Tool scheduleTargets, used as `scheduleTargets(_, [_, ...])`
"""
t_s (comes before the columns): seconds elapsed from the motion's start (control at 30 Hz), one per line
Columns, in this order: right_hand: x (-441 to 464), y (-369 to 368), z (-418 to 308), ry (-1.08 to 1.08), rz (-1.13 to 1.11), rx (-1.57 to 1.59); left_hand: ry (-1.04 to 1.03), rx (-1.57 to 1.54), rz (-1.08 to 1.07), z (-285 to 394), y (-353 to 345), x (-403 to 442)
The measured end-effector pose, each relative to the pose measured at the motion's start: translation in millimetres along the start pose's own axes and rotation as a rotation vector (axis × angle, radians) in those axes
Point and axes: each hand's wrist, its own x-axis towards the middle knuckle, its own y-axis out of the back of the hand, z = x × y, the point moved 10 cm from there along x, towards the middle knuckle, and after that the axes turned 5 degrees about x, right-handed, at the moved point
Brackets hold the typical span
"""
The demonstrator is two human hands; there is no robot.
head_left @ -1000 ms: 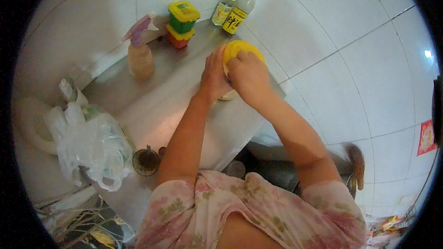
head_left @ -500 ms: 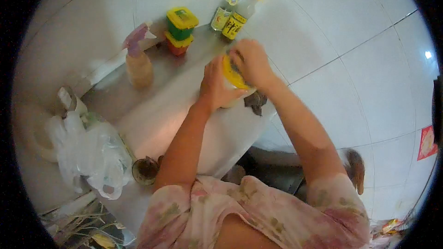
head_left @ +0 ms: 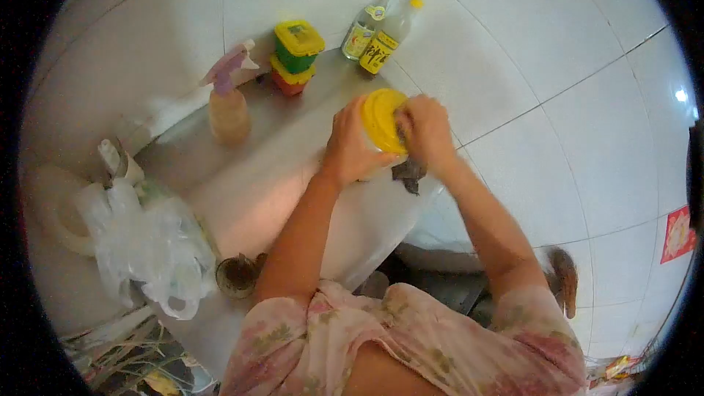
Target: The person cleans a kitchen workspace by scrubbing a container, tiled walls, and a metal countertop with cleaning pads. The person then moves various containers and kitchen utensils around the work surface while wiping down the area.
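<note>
A jar with a round yellow lid [head_left: 381, 119] stands on the grey counter, its pale body mostly behind my hands. My left hand [head_left: 350, 145] is wrapped around its left side, thumb along the front. At the lid's right edge, my right hand [head_left: 427, 130] is closed on a dark cloth, pressed against the rim; only a bit shows between the fingers. Below that hand lies a dark grey crumpled piece [head_left: 409, 174] near the counter's edge. Whether it joins the cloth in my right hand, I cannot tell.
Behind the jar stand two bottles, one red-capped [head_left: 361, 33], one yellow-capped [head_left: 385, 44]. Stacked yellow-lidded tubs [head_left: 297, 59] and a spray bottle [head_left: 229, 114] are further left. White plastic bags [head_left: 150, 238] and a glass [head_left: 236, 276] sit at the near left.
My right hand has slid from the top of the lid to its right edge, uncovering most of the yellow. My left hand keeps its hold on the jar. The view has shifted slightly.
</note>
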Motion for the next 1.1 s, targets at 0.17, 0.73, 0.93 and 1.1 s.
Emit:
scheduleTargets(0.17, [47.6,-29.3,-38.6,0.153,-0.048,-0.07,0.034,0.001,-0.027,-1.1,-2.0,-0.3])
scheduleTargets(0.73, [-24.7,4.5,-19.2,0.106,-0.417,0.25,-0.023,-0.048,0.048,-2.6,-6.4,-2.0])
scheduleTargets(0.93, [-21.8,-1.0,-8.8,0.137,-0.461,0.284,-0.024,-0.061,0.054,-4.5,-3.7,-2.7])
scheduleTargets(1.1, [-14.3,0.7,-13.1,0.073,-0.359,0.212,-0.016,-0.068,0.05,-6.2,-4.7,-2.1])
